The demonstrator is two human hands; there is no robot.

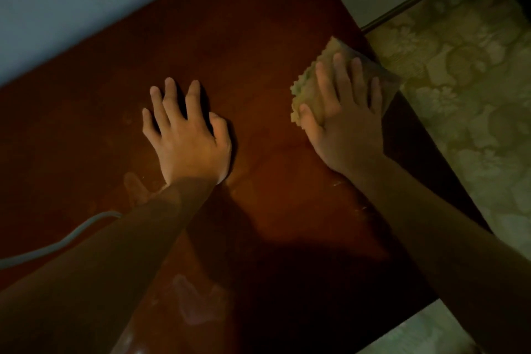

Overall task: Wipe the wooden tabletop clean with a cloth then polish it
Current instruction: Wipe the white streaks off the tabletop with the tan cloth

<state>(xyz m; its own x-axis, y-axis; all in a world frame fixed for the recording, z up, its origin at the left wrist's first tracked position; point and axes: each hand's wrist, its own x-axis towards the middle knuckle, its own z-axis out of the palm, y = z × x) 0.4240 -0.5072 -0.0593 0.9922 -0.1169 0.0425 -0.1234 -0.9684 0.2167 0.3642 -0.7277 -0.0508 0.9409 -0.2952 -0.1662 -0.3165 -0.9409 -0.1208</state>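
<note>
Reaching in from the near edge, two bare forearms, both dim in shadow. Pale dusty smears (198,307) on the near part of the dark reddish-brown wooden tabletop (258,37), blurred and hard to read. Grey cable (57,241) curving in from the left edge, hidden behind the left forearm, its ends cut off. Further in, left hand (186,135) spread flat on the bare wood near the middle, fingers straight and splayed, thumb out to the side, holding nothing. Right hand (344,112) laid palm-down on a folded yellowish cloth with a nubbly, jagged edge (307,89), fingers straight and slightly apart, pressing rather than gripping; no curl of the grip round the fabric visible. Cloth close to the tabletop's right edge, one corner reaching or overhanging it, cannot tell which. Beyond that edge, pale greenish floral-patterned fabric (459,80), and a dark thin rod (416,0). Farthest, plain bluish-grey wall (71,0) along the tabletop's far side.
</note>
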